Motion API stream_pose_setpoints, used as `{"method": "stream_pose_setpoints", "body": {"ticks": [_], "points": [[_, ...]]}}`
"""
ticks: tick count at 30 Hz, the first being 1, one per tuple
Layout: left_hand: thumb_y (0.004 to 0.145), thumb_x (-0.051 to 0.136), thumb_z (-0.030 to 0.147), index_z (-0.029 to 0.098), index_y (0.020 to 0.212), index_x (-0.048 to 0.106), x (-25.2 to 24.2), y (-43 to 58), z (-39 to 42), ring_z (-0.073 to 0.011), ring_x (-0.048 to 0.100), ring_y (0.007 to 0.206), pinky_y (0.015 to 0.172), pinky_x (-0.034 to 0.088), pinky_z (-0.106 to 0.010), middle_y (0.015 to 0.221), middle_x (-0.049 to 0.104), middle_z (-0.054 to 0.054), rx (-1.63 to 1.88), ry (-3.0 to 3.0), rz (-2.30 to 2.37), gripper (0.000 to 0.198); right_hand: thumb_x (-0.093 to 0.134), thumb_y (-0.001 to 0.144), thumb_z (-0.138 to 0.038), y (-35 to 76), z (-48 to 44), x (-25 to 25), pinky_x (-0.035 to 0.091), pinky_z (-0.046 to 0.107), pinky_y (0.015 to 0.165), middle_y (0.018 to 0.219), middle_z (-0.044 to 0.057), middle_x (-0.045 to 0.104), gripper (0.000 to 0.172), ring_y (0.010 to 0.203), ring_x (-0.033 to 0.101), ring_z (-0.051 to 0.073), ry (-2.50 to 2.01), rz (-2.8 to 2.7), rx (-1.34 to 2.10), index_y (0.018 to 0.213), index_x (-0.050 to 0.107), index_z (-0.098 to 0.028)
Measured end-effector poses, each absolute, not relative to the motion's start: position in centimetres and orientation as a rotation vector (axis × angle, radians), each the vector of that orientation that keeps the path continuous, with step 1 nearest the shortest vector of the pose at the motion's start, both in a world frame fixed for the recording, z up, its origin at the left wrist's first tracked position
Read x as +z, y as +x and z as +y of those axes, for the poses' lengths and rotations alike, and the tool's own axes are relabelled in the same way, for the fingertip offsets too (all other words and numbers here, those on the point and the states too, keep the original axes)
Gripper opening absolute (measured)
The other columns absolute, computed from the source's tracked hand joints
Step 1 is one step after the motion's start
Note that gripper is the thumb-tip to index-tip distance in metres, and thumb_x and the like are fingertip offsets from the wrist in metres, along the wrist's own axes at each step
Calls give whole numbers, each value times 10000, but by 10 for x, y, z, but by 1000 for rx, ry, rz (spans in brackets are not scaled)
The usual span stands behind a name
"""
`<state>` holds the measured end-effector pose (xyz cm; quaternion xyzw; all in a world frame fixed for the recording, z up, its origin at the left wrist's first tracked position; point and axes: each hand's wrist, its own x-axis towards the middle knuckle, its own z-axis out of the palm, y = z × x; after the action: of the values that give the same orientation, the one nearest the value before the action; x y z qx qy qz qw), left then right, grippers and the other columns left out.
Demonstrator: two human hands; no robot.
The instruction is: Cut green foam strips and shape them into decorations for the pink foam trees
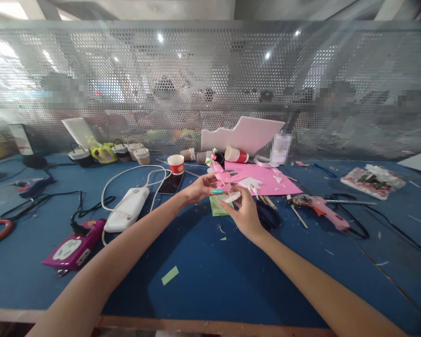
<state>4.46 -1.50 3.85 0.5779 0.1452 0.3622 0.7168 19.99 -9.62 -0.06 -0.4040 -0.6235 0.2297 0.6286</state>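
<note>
Both hands are raised over the middle of the blue table (196, 290), close together. Between the fingers of my left hand (199, 188) is a pink paper flower stalk (221, 175), its tip carrying small green pieces. My right hand (246, 213) pinches a small white disc (232, 196) at the stalk's lower end. Whether disc and stalk are joined I cannot tell, since fingers cover that spot. A turquoise thing (217, 191), perhaps a fingernail, shows between the hands. Below them lie light green paper squares (219, 209); behind is a pink sheet (277, 183) with white paper cutouts (250, 184).
A pink glue gun (324, 209) and its cord lie right. Left are a white power bank (128, 209) with cable, a purple power strip (77, 245) and a phone (171, 184) beneath a red paper cup (176, 164). A perforated metal screen (133, 84) closes off the back.
</note>
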Motion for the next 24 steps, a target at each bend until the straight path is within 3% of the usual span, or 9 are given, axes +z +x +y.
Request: {"method": "stream_pose_setpoints", "body": {"ticks": [5, 11, 24], "points": [[546, 765, 76, 166, 1079, 629, 38, 42, -13, -218, 634, 972, 811, 488, -281, 1040, 676, -64, 836, 1277, 329, 557, 690, 729, -391, 198, -98, 0, 532, 430, 836, 1034, 89, 558, 408, 979, 595, 227, -890, -1412, 650, 1027, 484, -203], [482, 824, 118, 143, 910, 675, 35, 52, -15, -164, 661, 751, 733, 523, -285, 876, 707, -69, 917, 1273, 356, 454, 700, 717, -386, 198, -99, 2, 539, 410, 811, 997, 76, 554, 399, 945, 596, 221, -939, -1442, 617, 1000, 489, -199], [515, 820, 181, 110, 786, 678, 30, 67, -21, -138, 647, 632, 676, 512, -268, 715, 698, -39, 1054, 1263, 440, 314, 689, 725, -384, 200, -99, 4, 538, 403, 780, 993, 70, 551, 392, 930, 586, 216, -952, -1451, 565, 1012, 484, -213]]}}
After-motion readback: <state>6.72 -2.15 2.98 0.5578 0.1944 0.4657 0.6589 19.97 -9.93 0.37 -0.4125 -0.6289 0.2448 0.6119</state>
